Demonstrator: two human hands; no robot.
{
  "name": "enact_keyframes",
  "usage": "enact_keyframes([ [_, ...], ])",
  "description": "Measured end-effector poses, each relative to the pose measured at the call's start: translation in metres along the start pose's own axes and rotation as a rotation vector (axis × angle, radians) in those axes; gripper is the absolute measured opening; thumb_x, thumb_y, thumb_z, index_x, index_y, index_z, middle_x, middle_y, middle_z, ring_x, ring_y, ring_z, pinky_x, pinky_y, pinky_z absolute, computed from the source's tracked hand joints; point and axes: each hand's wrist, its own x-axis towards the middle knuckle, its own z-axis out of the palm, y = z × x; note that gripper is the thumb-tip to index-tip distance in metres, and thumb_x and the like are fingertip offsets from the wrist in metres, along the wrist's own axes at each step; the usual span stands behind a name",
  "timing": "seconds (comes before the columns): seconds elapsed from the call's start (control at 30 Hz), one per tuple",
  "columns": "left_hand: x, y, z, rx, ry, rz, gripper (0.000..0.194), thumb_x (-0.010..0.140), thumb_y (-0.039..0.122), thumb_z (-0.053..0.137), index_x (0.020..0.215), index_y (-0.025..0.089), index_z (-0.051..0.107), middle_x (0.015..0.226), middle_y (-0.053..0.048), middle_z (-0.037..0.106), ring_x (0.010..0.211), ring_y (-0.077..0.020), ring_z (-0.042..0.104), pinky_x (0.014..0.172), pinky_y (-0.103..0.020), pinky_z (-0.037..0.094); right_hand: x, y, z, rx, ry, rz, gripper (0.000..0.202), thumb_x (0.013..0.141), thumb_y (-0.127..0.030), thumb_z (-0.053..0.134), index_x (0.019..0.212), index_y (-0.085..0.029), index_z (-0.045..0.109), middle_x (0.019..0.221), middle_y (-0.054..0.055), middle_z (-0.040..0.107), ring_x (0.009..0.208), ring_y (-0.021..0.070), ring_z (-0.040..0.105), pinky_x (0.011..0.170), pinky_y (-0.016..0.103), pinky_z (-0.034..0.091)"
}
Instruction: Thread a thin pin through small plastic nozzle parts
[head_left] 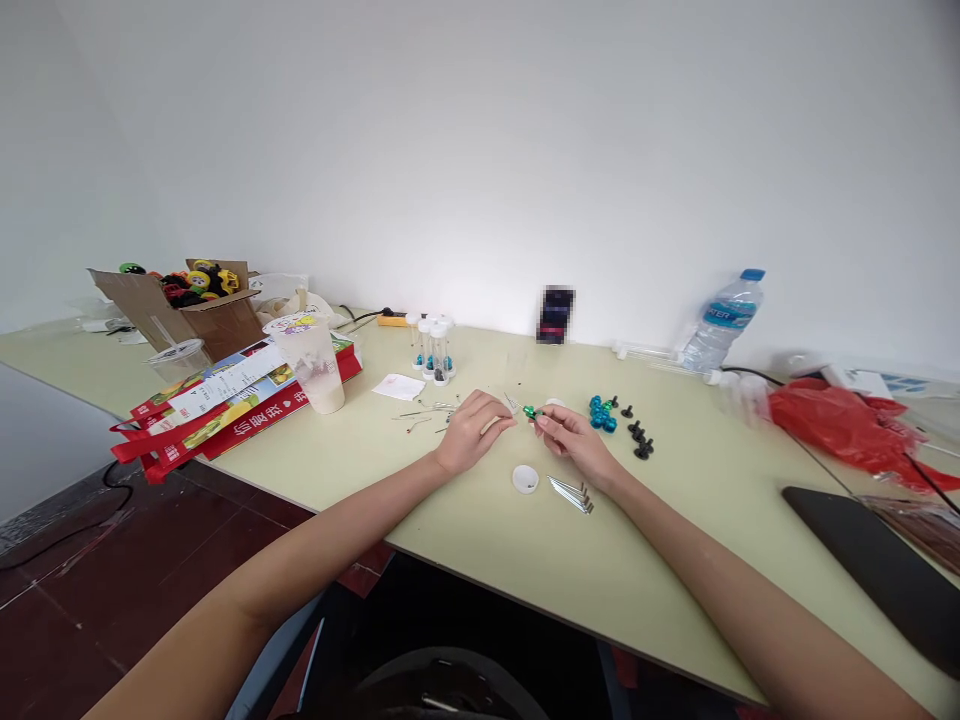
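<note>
Between the thumb and fingers of my right hand is a small shiny green metal part. My left hand is just left of it, fingers curled and fingertips drawn close to the thumb; anything between them is too small to make out. Below the hands lies a white round cap with a tiny dark piece inside. Beside it are several thin metal rods. To the right sit blue metallic parts and black flanged pieces. Loose thin metal pieces lie left of my left hand.
Clear tubes with white caps stand behind my left hand, near a white paper. A plastic cup, red bag and cardboard box occupy the left. At right are a water bottle, red plastic bag and black slab.
</note>
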Motion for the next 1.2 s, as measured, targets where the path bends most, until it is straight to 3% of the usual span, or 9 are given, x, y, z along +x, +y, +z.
enact_keyframes([
  [0.17,0.0,0.004,0.004,-0.213,-0.194,-0.282,0.029,0.079,0.042,0.058,0.092,0.017,0.064,0.083,-0.002,0.064,0.075,-0.0103,0.053,0.07,-0.022,0.044,0.0,0.001,0.006,-0.007,0.005,-0.003,0.05,0.079,-0.058,0.049,0.1,-0.013,0.048,0.067,-0.001,0.039,0.053,-0.0016,0.028,0.049,0.011,0.021],
  [0.3,0.001,0.005,0.006,-0.27,-0.216,-0.305,0.021,0.083,0.033,0.054,0.089,0.017,0.065,0.085,-0.001,0.064,0.076,-0.0088,0.054,0.072,-0.02,0.042,0.002,0.008,0.011,-0.22,-0.065,-0.012,0.048,0.076,-0.057,0.052,0.084,-0.01,0.053,0.069,0.0,0.039,0.058,-0.0012,0.029,0.052,0.011,0.023],
  [0.43,0.002,0.005,0.007,-0.274,-0.324,-0.311,0.018,0.079,0.029,0.057,0.09,0.017,0.065,0.087,-0.002,0.064,0.077,-0.0091,0.054,0.067,-0.019,0.042,0.005,0.014,0.012,-0.354,-0.01,0.006,0.047,0.075,-0.054,0.055,0.073,-0.007,0.052,0.065,0.0,0.039,0.06,-0.0004,0.03,0.054,0.011,0.023],
  [0.57,0.001,-0.002,0.012,-0.241,-0.398,-0.354,0.022,0.079,0.028,0.056,0.097,0.017,0.063,0.088,-0.002,0.064,0.079,-0.0099,0.055,0.069,-0.02,0.042,0.006,0.014,0.007,-0.345,-0.004,0.007,0.045,0.074,-0.052,0.056,0.09,-0.01,0.058,0.077,0.001,0.05,0.062,-0.0003,0.036,0.056,0.011,0.027],
  [0.73,0.0,-0.011,0.016,-0.166,-0.447,-0.322,0.025,0.075,0.033,0.062,0.095,0.018,0.063,0.092,-0.002,0.061,0.088,-0.0134,0.054,0.076,-0.022,0.041,0.005,0.011,-0.001,-0.184,-0.112,0.071,0.055,0.071,-0.053,0.059,0.105,-0.01,0.052,0.086,0.003,0.053,0.061,-0.0007,0.041,0.055,0.012,0.035],
  [0.83,0.001,-0.013,0.017,-0.12,-0.463,-0.295,0.026,0.072,0.036,0.065,0.09,0.018,0.065,0.091,-0.003,0.059,0.089,-0.0143,0.052,0.076,-0.023,0.04,0.007,0.014,-0.003,-0.088,-0.106,0.07,0.056,0.076,-0.055,0.053,0.111,-0.011,0.048,0.089,0.004,0.052,0.06,0.0,0.044,0.051,0.012,0.036],
  [0.93,0.002,-0.014,0.019,-0.145,-0.471,-0.291,0.024,0.071,0.036,0.066,0.086,0.018,0.065,0.091,-0.003,0.058,0.089,-0.0139,0.051,0.077,-0.022,0.039,0.01,0.018,-0.002,-0.005,-0.019,0.05,0.053,0.079,-0.055,0.047,0.111,-0.012,0.044,0.085,0.003,0.05,0.056,0.0006,0.045,0.045,0.012,0.034],
  [1.07,0.003,-0.018,0.023,-0.25,-0.49,-0.343,0.022,0.072,0.034,0.064,0.087,0.019,0.065,0.092,-0.001,0.059,0.088,-0.0124,0.051,0.075,-0.021,0.038,0.009,0.018,-0.002,0.034,0.225,0.036,0.049,0.082,-0.054,0.042,0.112,-0.016,0.04,0.089,0.003,0.048,0.05,-0.0011,0.041,0.039,0.011,0.027],
  [1.2,0.004,-0.018,0.025,-0.341,-0.487,-0.406,0.021,0.071,0.035,0.065,0.081,0.016,0.062,0.086,0.0,0.057,0.079,-0.0095,0.05,0.071,-0.02,0.037,0.004,0.013,0.0,-0.081,0.4,-0.133,0.048,0.088,-0.053,0.035,0.117,-0.017,0.047,0.103,0.007,0.045,0.055,-0.0029,0.04,0.043,0.011,0.032],
])
